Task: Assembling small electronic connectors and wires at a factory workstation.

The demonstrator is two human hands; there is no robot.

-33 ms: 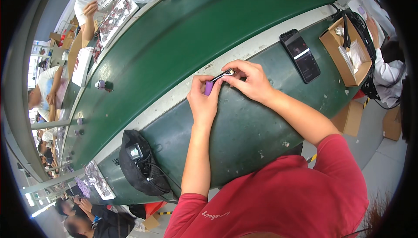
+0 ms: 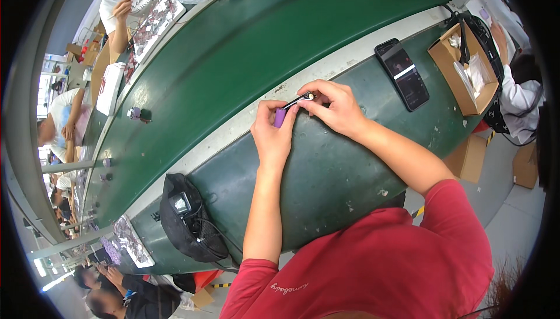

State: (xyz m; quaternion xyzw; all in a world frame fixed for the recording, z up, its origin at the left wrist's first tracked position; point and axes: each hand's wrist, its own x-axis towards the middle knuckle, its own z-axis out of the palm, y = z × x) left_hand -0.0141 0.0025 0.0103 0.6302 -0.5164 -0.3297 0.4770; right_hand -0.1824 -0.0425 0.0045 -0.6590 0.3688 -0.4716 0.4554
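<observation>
My left hand [image 2: 273, 129] is closed round a small purple plastic part [image 2: 280, 118], which shows between the thumb and fingers. My right hand [image 2: 333, 108] pinches a dark, slim piece with a pale round end [image 2: 311, 95], right beside the left fingertips. The dark piece reaches from the right fingers to the purple part; the fingers cover where they meet, so I cannot tell if they are joined. Both hands are held above the far edge of the green worktop [image 2: 326, 167].
A black phone [image 2: 402, 75] lies to the right, near an open cardboard box [image 2: 466, 74] holding white packets. At left sits a black pouch with a cabled device [image 2: 189, 220]. Beyond a pale rail runs a green conveyor belt [image 2: 233, 56] carrying purple parts [image 2: 137, 114]. Other people work across it.
My hands hold nearly the same pose, with only a slight shift of the right fingers. Across the belt, a co-worker's hands have moved a little.
</observation>
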